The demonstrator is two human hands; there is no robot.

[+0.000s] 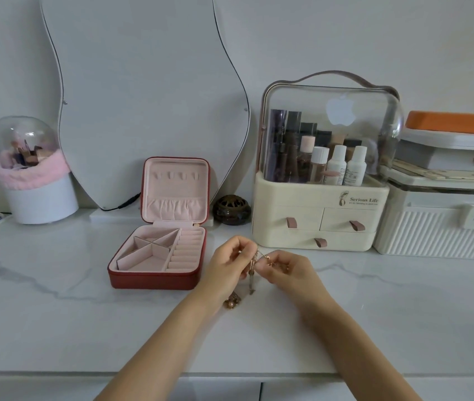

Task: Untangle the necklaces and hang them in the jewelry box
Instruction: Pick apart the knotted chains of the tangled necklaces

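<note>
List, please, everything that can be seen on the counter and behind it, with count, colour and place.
jewelry box: one, red outside, pink inside, open, left of centre
necklaces: tangled bunch, count unclear, gold-toned, held between both hands
mirror: one, wavy shape, against the wall
brush holder: one, white with pink trim and clear dome, far left
round dark jar: one, brown, beside the box lid
cosmetics organiser: one, cream with clear cover, drawers below, right of centre
storage boxes: stacked, white, orange top, far right
counter: white marble
left hand: pinching the chain
right hand: pinching the chain
</note>
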